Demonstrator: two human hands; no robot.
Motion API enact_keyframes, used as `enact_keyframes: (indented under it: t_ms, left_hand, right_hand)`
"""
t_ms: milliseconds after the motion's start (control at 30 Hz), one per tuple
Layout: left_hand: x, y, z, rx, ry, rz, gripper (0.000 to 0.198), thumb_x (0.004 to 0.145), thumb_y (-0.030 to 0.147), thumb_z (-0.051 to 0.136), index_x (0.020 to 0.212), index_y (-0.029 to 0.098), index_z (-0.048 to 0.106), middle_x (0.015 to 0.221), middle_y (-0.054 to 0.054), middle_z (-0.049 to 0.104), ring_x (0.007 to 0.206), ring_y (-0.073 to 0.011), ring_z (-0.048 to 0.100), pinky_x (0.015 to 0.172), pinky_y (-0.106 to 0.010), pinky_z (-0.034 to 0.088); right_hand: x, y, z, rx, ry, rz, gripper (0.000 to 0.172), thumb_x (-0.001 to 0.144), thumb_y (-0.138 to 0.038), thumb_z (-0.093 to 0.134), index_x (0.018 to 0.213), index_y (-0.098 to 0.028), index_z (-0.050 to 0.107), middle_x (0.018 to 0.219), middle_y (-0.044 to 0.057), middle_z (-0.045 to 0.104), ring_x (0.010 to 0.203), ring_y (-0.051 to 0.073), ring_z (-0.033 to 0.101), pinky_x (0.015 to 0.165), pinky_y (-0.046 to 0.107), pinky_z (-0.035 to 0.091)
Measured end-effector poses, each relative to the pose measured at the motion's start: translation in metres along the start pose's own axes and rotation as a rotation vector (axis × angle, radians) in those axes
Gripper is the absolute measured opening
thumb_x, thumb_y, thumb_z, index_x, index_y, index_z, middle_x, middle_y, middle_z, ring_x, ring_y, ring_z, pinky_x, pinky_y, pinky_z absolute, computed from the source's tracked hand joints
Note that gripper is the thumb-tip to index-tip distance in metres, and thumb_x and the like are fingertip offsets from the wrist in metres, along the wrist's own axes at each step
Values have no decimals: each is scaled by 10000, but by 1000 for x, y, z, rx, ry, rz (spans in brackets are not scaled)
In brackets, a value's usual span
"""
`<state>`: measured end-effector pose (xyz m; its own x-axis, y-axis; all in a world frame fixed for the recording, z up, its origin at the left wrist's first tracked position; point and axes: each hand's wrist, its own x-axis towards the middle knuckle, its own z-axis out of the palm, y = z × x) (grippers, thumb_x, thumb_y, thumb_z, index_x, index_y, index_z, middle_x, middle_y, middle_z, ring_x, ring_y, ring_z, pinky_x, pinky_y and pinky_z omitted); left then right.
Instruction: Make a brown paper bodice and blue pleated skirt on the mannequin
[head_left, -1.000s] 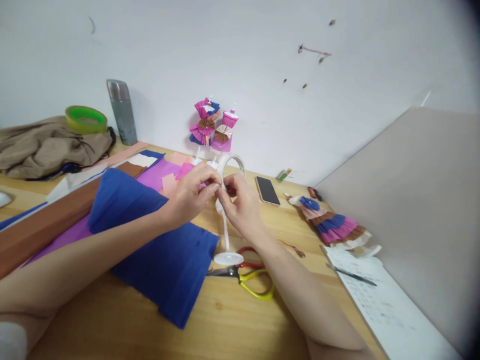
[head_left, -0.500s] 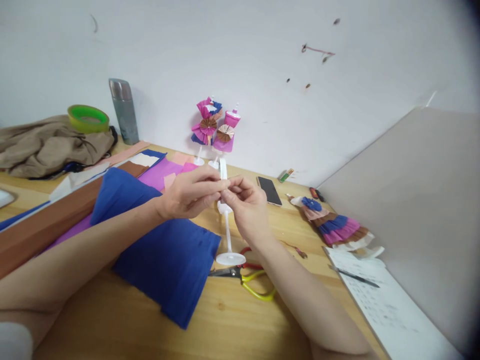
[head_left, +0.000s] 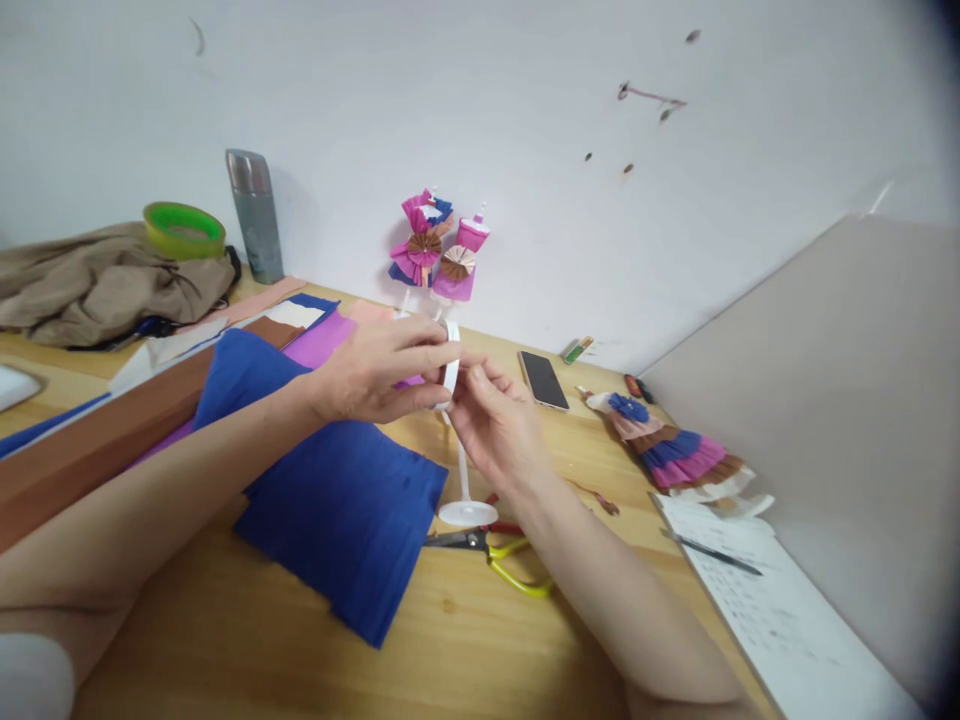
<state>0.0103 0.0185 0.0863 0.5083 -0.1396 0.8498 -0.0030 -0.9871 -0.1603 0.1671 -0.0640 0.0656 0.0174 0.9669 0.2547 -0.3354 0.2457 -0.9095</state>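
Note:
My left hand (head_left: 371,370) grips a narrow white roll of tape (head_left: 452,362), with the thumb and fingers on its sides. My right hand (head_left: 499,420) is beside the roll with its fingertips pinched together; whatever lies between them is too small to make out. Behind and below the hands stands a small white stand (head_left: 467,514) with a round base, its upper part hidden by my fingers. Scissors (head_left: 517,575) with yellow and red handles lie by that base. To the left, blue crepe paper (head_left: 352,530) lies flat under my left forearm.
Two little dress forms (head_left: 456,262) in pink paper stand against the wall. Brown paper (head_left: 112,435), a flask (head_left: 255,215) and a green-cored tape roll (head_left: 184,232) are at left. A phone (head_left: 544,380), a paper dress (head_left: 679,450) and a notebook (head_left: 780,600) with a pen are at right.
The white tape roll has turned so that its ring shows more between my hands. My right fingers have shifted to its right edge. The view has moved slightly.

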Motion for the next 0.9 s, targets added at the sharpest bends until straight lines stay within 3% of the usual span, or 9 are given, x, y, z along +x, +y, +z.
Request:
enact_keyframes:
  t_ms: [133, 233, 400, 567, 733, 833, 900]
  left_hand:
    - [1, 2, 5, 13, 78, -223, 285, 889, 369, 668, 1087, 165, 685, 994, -120, 737, 943, -214, 697, 843, -320, 550]
    - [2, 8, 7, 42, -5, -348, 315, 927, 332, 598, 1183, 159, 662, 1162, -132, 731, 1109, -229, 677, 970, -349, 527]
    - [3, 15, 9, 183, -98, -319, 394, 983, 257, 449, 1307, 75, 580, 1314, -189, 658, 1201, -266, 648, 950, -356, 548]
    - [-4, 14, 17, 231, -105, -360, 384, 991, 192, 376, 1314, 125, 572, 1279, -153, 681, 1144, -245, 679, 933, -360, 572]
    - [-2, 15, 17, 243, 19, -332, 345, 979, 154, 402, 1225, 129, 642, 1176, -108, 731, 1081, -185, 693, 901, -294, 571]
    - [4, 12, 9, 187, 127, -453, 300, 936, 136, 477, 1133, 159, 704, 997, -46, 768, 907, -153, 711, 823, -277, 564]
    - [7, 3, -1, 104, 224, -565, 270, 897, 133, 545, 1096, 176, 722, 904, -16, 763, 769, -137, 690, 724, -273, 552]
  right_hand:
    - [-4, -6, 3, -8, -22, -67, 330, 773, -457, 718, 1034, -261, 672, 1136, 73, 720, 1157, 269, 645, 1012, 479, 512]
    - [-5, -11, 3, -59, 0, -110, 338, 776, -463, 703, 1048, -263, 686, 1296, 66, 661, 1294, 277, 557, 1120, 505, 431]
    - [-6, -15, 3, -77, -3, -127, 355, 755, -444, 710, 1062, -266, 695, 1330, 43, 646, 1323, 273, 534, 1169, 514, 382]
    - [-4, -17, 5, -34, 10, -117, 360, 685, -411, 777, 1013, -272, 722, 1311, 24, 677, 1337, 287, 538, 1194, 490, 371]
    - [-3, -16, 2, -27, -95, -138, 396, 667, -367, 818, 1052, -299, 757, 1287, -7, 698, 1355, 272, 532, 1203, 455, 378]
    - [-4, -14, -4, -93, -156, -201, 401, 721, -324, 794, 1119, -331, 744, 1365, -34, 649, 1380, 236, 508, 1205, 411, 375]
    - [-5, -12, -7, -221, -171, -280, 316, 782, -298, 746, 1097, -331, 746, 1357, -23, 653, 1319, 223, 563, 1141, 400, 442]
